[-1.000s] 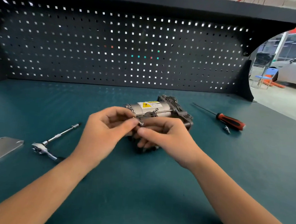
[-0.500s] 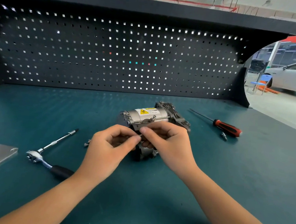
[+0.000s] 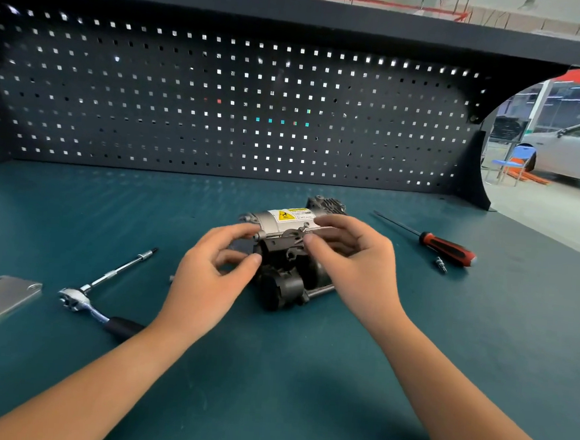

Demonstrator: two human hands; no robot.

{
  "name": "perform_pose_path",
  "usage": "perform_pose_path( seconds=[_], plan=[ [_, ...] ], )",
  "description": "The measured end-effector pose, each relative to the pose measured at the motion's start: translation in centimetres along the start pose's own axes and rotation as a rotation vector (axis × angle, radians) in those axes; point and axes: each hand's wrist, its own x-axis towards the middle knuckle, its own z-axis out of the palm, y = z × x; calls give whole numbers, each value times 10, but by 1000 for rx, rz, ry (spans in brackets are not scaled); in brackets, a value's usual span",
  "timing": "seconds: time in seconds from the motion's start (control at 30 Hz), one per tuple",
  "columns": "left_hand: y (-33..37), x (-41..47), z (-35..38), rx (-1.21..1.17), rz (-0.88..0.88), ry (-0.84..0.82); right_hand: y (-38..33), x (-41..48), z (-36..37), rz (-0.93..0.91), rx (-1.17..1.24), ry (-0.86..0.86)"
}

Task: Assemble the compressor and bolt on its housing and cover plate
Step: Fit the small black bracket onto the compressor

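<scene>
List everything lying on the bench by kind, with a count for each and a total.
compressor: 1
cover plate: 1
ratchet wrench: 1
screwdriver: 1
small loose metal pieces: 2, the second half hidden
Total: 6

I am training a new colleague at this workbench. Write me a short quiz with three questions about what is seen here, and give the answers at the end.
1. True or false: the cover plate is already bolted onto the compressor.
2. Which tool lies on the bench to the right of the compressor? A pliers, B screwdriver, C hammer.
3. Fill in: the black handle of the ratchet is partly hidden by the ____ forearm.

Key: 1 false, it lies apart at the far left; 2 B; 3 left.
</scene>
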Motion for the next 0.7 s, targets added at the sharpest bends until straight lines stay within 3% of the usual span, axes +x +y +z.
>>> perform_pose_path(
  seconds=[0.37, 0.7],
  plan=[
    [-1, 3, -6, 24, -34, -95, 18, 3, -7, -138, -236, -42],
    [-1, 3, -5, 11, -21, -114, 16, -2, 3, -730, -681, -43]
  ],
)
